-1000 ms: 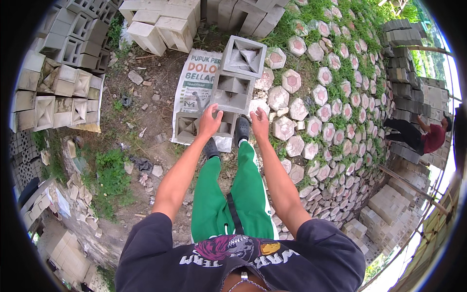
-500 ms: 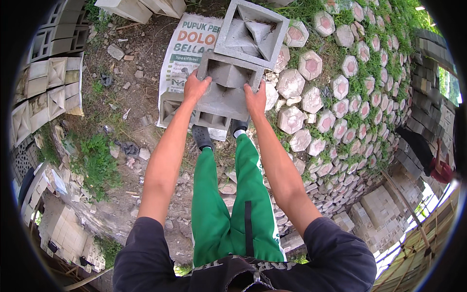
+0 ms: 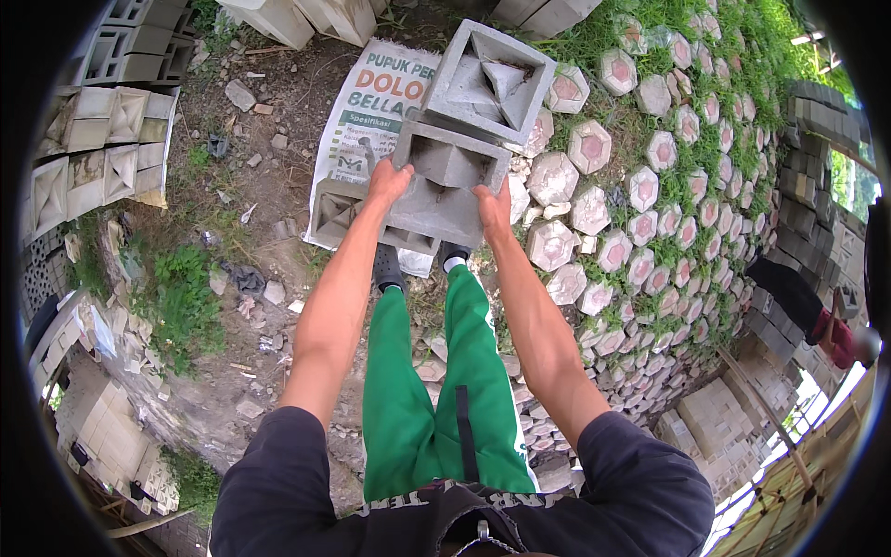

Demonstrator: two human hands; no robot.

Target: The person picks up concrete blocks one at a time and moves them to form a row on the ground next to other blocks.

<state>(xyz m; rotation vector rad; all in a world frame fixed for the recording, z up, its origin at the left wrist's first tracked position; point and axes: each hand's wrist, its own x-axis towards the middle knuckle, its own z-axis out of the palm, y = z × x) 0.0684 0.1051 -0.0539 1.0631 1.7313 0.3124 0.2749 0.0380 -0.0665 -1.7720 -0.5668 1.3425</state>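
Observation:
Between my two hands is a grey concrete ventilation block [image 3: 452,200] with a recessed, faceted face. My left hand [image 3: 388,182] is closed on its left edge, thumb on top. On the opposite edge my right hand [image 3: 495,208] grips it the same way. Just beyond it, touching or nearly so, stands another ventilation block [image 3: 453,85] with a twisted, pointed inner shape. A third ventilation block [image 3: 332,215] lies lower, beside my left wrist, partly hidden by the forearm. Beneath them a white printed sack [image 3: 345,121] is spread on the ground.
Hexagonal pavers [image 3: 553,178] with pinkish centres cover the grassy ground on the right. Stacked pale blocks [image 3: 102,176] stand at the left, more blocks [image 3: 339,17] at the far edge. A person [image 3: 829,330] in a red top is at the far right, near grey stacks.
The held block has turned slightly clockwise and now covers most of the opening that showed below its near edge. Both hands keep their grip. The whole view has shifted a little.

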